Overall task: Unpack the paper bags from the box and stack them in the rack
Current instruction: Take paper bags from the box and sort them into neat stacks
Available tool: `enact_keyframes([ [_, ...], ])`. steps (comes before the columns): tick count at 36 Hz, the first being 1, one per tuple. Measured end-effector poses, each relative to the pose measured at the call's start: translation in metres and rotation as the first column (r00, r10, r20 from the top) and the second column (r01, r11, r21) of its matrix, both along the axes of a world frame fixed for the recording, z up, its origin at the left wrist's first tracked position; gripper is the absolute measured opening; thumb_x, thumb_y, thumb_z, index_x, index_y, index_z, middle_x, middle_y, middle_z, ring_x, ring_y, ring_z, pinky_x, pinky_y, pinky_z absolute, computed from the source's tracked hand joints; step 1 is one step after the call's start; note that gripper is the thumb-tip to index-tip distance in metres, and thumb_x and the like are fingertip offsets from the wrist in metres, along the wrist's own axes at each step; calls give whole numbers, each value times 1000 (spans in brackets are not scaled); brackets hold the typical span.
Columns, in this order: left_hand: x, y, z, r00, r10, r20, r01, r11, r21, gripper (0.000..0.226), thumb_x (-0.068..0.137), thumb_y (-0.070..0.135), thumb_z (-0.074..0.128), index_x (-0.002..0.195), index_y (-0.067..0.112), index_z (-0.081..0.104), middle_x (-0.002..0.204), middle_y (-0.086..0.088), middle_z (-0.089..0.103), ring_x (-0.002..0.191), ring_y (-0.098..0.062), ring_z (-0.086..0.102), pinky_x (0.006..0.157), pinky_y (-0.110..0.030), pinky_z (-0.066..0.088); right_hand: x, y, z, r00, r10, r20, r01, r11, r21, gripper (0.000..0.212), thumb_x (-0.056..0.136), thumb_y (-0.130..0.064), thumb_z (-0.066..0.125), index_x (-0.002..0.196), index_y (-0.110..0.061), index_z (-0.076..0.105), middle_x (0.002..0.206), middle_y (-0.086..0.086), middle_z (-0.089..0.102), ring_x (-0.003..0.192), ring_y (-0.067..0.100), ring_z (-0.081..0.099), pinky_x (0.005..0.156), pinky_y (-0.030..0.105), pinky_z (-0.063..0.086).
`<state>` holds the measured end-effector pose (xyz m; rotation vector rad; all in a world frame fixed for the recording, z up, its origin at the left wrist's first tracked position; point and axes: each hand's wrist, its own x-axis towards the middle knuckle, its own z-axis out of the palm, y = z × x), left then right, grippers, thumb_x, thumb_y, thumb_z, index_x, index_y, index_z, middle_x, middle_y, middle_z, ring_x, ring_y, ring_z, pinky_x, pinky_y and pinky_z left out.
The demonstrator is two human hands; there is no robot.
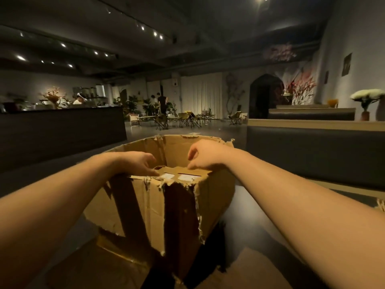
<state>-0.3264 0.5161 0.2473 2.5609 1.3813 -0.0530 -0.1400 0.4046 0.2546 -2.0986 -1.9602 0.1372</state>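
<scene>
One box; two hands: left, right.

Brown paper bags inside torn box

Two bare forearms and hands — no sleeves, watch or rings showing.

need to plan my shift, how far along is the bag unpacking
Early. Done: the cardboard box stands open, its top edges torn. In hand: the left hand and right hand both reach inside and pinch the top of the paper bags at the near rim; nothing is lifted clear yet. Left: pulling the bags out and stacking them; no rack is in view.
</scene>
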Motion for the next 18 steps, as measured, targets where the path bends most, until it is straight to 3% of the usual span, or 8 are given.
enact_keyframes([
  [2, 1, 18, -7, 999, 1, -48, -3, 999, -41, 67, 96, 34, 65, 154, 19, 34, 149, -5, 48, 134, -22, 49, 111, -39, 43, 1, 23, -3, 998, -2, 57, 10, 990, -140, 41, 94, -26, 68, 130, -11, 62, 122, 3, 64, 108, 19, 62, 93, 32, 52],
  [4, 5, 34, -15, 992, -9, -124, -1, 997, -80, 68, 97, 30, 64, 155, 20, 30, 153, -5, 42, 139, -24, 44, 114, -41, 40, 5, 39, -7, 996, -23, 88, 45, 967, -252, 48, 94, -27, 67, 137, -8, 56, 116, 3, 62, 91, 15, 61, 75, 27, 51],
  [6, 9, 49, -21, 974, -25, -227, -7, 990, -142, 70, 97, 26, 64, 156, 22, 27, 159, -5, 34, 145, -26, 36, 117, -43, 36, 8, 53, -12, 994, -61, 88, 88, 934, -347, 55, 95, -27, 67, 144, -8, 49, 129, 6, 59, 106, 21, 61, 66, 23, 48],
  [8, 11, 59, -23, 947, -50, -317, -12, 981, -193, 67, 99, 26, 60, 157, 21, 27, 161, -6, 31, 146, -27, 34, 118, -43, 35, 11, 62, -16, 988, -98, 121, 142, 886, -441, 62, 96, -28, 66, 150, -9, 41, 148, 11, 48, 130, 31, 51, 78, 30, 49],
  [9, 12, 61, -22, 937, -60, -345, -14, 978, -208, 65, 100, 27, 58, 157, 21, 27, 161, -6, 31, 146, -27, 34, 118, -42, 35, 13, 67, -18, 984, -112, 137, 165, 857, -488, 63, 96, -30, 65, 150, -9, 40, 150, 12, 45, 133, 33, 48, 85, 34, 47],
  [13, 9, 77, -24, 907, -69, -415, -33, 972, -234, 68, 98, 30, 60, 157, 26, 26, 161, -3, 28, 146, -28, 32, 118, -44, 34, 21, 80, -31, 980, -134, 147, 197, 756, -624, 53, 101, -32, 58, 146, -7, 46, 140, 9, 50, 119, 26, 50, 94, 36, 43],
  [16, 8, 83, -30, 907, -46, -420, -62, 969, -239, 63, 98, 29, 61, 154, 25, 33, 157, -4, 35, 141, -28, 38, 116, -44, 37, 23, 80, -34, 981, -157, 113, 193, 751, -631, 60, 101, -29, 57, 153, -8, 36, 153, 14, 41, 135, 29, 44, 100, 33, 42],
  [18, 12, 79, -30, 925, -44, -378, -34, 980, -198, 57, 100, 26, 59, 152, 21, 37, 152, -4, 40, 137, -25, 43, 111, -38, 42, 26, 77, -34, 979, -198, 59, 190, 752, -631, 55, 101, -25, 57, 150, -6, 40, 154, 16, 40, 137, 30, 44, 103, 32, 42],
])
